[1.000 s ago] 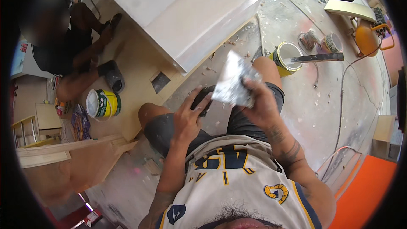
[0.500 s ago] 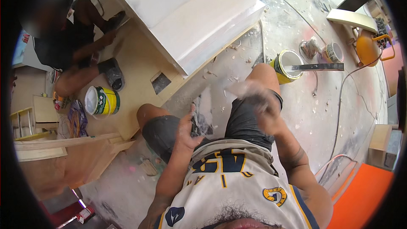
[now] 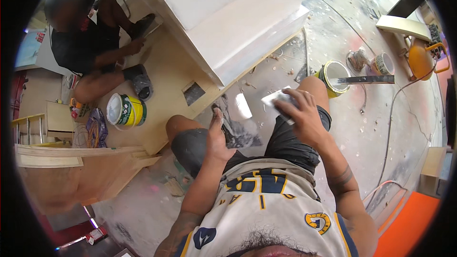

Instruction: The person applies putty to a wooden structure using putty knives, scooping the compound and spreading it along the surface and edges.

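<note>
My left hand [image 3: 219,140] is closed on the edge of a flat plate [image 3: 235,131], dark and smeared with white filler, held between my knees. A bright white patch shows at its far end. To the right, my right hand [image 3: 303,114] grips a flat scraper blade [image 3: 273,98], pale and shiny, over my right thigh. Its fingers are slightly blurred and cover the near part of the blade. The two tools are apart. Just beyond my hands stands a large white-painted box-like unit [image 3: 233,24] on a plywood base.
A filler bucket [image 3: 337,69] with a dark stick [image 3: 369,80] across it stands by my right knee. Another bucket [image 3: 135,111] sits on the plywood [image 3: 164,74] at left, near a seated person [image 3: 78,43]. Cables [image 3: 388,133] cross the stained floor [image 3: 342,143]; a square hole [image 3: 193,93] cuts the plywood.
My right hand has slowed from a blur, and its blade now shows clearly. The plate in my left hand has turned so more of its face shows. The whole view has shifted slightly.
</note>
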Available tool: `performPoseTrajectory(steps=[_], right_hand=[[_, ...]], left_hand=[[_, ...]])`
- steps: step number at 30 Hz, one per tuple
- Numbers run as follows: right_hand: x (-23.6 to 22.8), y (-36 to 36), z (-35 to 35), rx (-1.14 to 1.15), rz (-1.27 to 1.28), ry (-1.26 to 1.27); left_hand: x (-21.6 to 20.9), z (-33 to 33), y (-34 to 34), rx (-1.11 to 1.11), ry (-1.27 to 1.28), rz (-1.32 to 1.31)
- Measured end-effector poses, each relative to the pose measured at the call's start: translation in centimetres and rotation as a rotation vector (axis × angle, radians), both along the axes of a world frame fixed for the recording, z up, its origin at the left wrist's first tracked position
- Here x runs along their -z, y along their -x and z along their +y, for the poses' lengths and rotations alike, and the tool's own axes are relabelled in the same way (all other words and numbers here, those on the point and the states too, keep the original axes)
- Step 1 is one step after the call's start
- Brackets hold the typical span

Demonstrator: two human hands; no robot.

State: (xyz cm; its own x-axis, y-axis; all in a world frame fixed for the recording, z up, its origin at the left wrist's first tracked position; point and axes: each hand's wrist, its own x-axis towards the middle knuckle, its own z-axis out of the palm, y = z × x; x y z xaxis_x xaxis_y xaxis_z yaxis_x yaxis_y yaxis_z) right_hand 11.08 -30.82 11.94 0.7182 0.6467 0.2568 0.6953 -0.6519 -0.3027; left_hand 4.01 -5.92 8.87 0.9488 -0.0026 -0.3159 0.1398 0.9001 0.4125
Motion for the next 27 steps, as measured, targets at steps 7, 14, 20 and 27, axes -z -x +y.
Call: performPoseTrajectory(steps=[7,14,20,27], right_hand=[[-2.6,2.4,3.6,0.401,1.578,-1.542],[-3.9,2.7,7.7,0.448,1.665,-1.609],[-4.8,-0.7,6.4,0.371,1.366,-1.731],[-3.3,-16.3,0.0,0.218,0.778,-1.717]], left_hand=[[10.2,4.2,2.4,-0.253,-0.99,-0.054],[-0.4,0.9,-1.6,-0.348,-1.574,-0.854],[2.6,3.2,-0.3,-0.103,-1.592,-0.433],[5.5,2.8,0.3,0.078,0.156,0.103]])
